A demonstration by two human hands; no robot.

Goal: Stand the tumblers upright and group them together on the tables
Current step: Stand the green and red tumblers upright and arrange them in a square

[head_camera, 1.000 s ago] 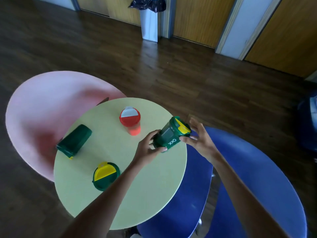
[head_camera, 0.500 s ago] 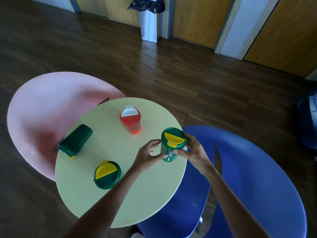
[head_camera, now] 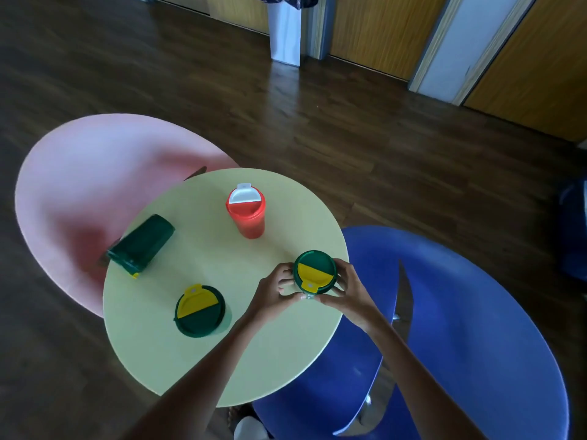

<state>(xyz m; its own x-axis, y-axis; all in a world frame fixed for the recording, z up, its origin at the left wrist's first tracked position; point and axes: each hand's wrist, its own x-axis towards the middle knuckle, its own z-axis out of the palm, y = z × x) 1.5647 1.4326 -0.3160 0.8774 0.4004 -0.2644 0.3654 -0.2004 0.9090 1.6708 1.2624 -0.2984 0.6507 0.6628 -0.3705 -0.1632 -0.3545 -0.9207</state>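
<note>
On the round pale green table (head_camera: 197, 354) stand a red tumbler (head_camera: 247, 212) with a white lid flap and a green tumbler with a yellow flap (head_camera: 199, 310), both upright. Another green tumbler (head_camera: 142, 243) lies on its side at the table's left edge. A third green tumbler (head_camera: 315, 272) is upright near the right edge, held between my left hand (head_camera: 273, 292) and my right hand (head_camera: 347, 292). Its body is mostly hidden by my fingers, so contact with the table is unclear.
A round pink table (head_camera: 79, 185) sits lower at the left and a blue table (head_camera: 476, 328) at the right, both overlapped by the green one. Dark wooden floor surrounds them. A white bin (head_camera: 285, 30) stands at the far wall by wooden doors.
The held green tumbler went from tilted on its side above the table's right edge to upright, and my hands lowered it onto the table's right part.
</note>
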